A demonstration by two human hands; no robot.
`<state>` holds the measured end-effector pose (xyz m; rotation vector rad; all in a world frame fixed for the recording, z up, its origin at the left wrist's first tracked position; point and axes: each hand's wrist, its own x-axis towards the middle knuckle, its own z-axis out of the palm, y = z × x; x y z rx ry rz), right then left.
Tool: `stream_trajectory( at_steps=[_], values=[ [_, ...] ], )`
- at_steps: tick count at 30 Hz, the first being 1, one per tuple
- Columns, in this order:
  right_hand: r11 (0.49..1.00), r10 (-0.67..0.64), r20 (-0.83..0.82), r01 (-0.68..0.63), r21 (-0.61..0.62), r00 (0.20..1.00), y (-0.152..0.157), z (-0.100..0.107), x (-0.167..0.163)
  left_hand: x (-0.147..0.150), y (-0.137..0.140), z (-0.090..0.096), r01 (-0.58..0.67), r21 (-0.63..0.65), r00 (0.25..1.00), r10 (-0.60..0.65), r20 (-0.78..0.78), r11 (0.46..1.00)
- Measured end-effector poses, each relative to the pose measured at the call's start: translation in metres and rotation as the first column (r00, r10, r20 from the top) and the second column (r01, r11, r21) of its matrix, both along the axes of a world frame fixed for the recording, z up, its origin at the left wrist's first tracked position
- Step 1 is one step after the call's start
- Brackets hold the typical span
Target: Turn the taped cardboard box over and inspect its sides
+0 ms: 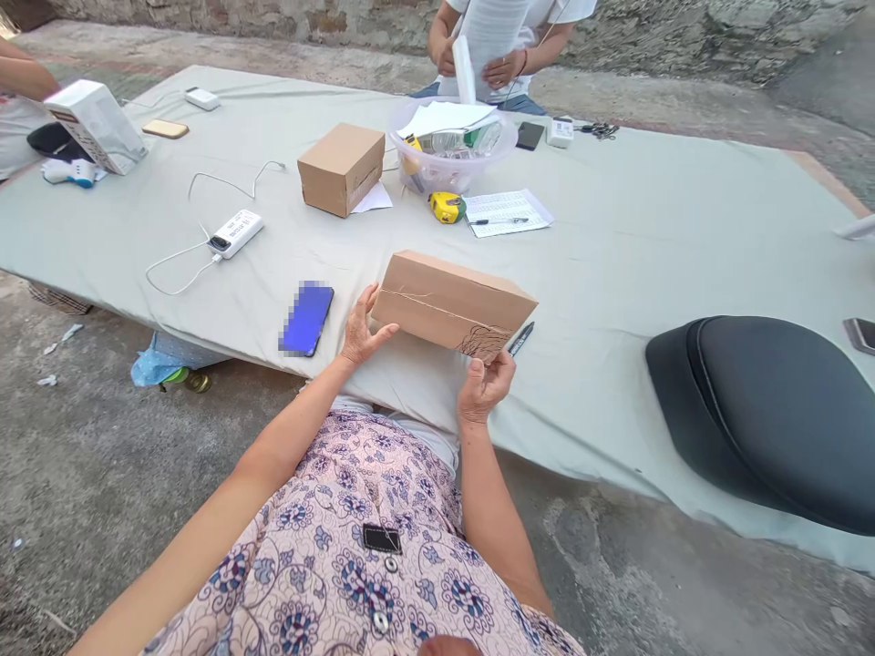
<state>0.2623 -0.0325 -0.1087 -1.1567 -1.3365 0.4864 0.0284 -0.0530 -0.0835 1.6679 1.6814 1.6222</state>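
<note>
A brown cardboard box [444, 301] with dark pen scribbles on its near right corner is tilted between my hands, over the front of the table. My left hand [364, 330] grips its left end, thumb along the near edge and fingers at the side. At the near right corner, my right hand [484, 387] holds the box with the thumb in front; the other fingers are partly hidden. A dark pen [521, 339] shows just beyond the right hand; whether the hand touches it I cannot tell. Left of my left hand lies a phone [307, 319] with a blue screen.
Further back are a second cardboard box [342, 169], a yellow tape measure [447, 208], a printed sheet [509, 214], a plastic basket [451, 169] and a white power bank [236, 234] with a cable. A black padded seat [766, 419] sits at the right. Another person [509, 55] is across the table.
</note>
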Motion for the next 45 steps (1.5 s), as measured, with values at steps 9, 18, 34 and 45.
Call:
stream_trajectory(
  at_steps=[9,18,34,45],
  values=[
    [0.991,-0.096,0.079,0.087,0.104,0.992,-0.001,0.006,0.002,0.008,-0.003,0.009,-0.078,0.055,0.997,0.078,0.004,0.995],
    [1.0,-0.004,-0.026,0.005,0.018,1.0,0.002,0.002,-0.001,0.031,0.003,0.031,-0.088,-0.056,0.961,0.099,0.26,0.995],
    [0.972,-0.011,0.01,0.013,-0.234,1.0,0.009,0.058,-0.01,0.022,0.008,0.04,-0.012,-0.115,0.969,0.04,0.244,0.993],
    [0.912,0.033,0.106,0.013,-0.411,0.994,0.041,0.081,-0.006,0.027,0.031,0.066,-0.053,-0.218,0.921,0.132,0.366,0.974]
  ],
)
